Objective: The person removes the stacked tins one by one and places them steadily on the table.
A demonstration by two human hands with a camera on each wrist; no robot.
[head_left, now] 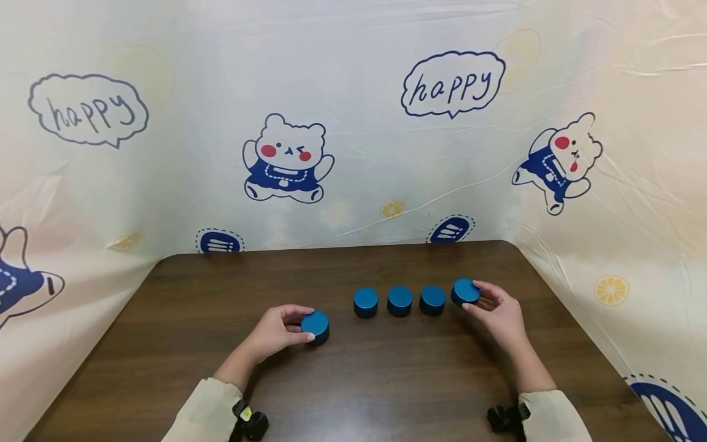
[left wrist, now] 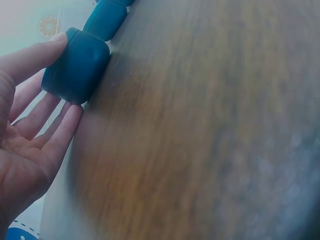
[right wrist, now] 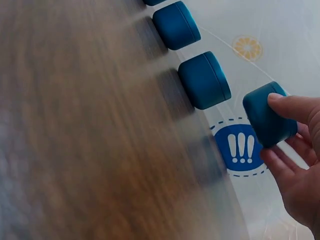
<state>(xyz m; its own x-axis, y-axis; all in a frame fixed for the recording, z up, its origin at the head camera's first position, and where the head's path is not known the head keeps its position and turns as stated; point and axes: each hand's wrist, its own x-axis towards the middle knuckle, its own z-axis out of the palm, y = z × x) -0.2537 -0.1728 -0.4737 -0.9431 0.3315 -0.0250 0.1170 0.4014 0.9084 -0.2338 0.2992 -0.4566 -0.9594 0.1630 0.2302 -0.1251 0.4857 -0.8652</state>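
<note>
My left hand (head_left: 280, 330) pinches a short blue cylinder (head_left: 315, 325) with a seam near its top, left of a row of matching ones. In the left wrist view the thumb lies on the top of this cylinder (left wrist: 77, 65), which appears to stand on the table. My right hand (head_left: 499, 313) pinches another blue cylinder (head_left: 466, 292) at the row's right end. The right wrist view shows that cylinder (right wrist: 267, 115) tilted and raised off the tabletop. Between the hands stand three more: a left one (head_left: 366, 302), a middle one (head_left: 399, 301) and a right one (head_left: 432, 300).
A brown wooden table (head_left: 397, 380) spans the lower view. Behind and beside it hangs a pale curtain (head_left: 364, 80) printed with bears and lettering. Each wrist wears a strapped black camera, the left one (head_left: 255, 425) and the right one (head_left: 499, 418), close above the table.
</note>
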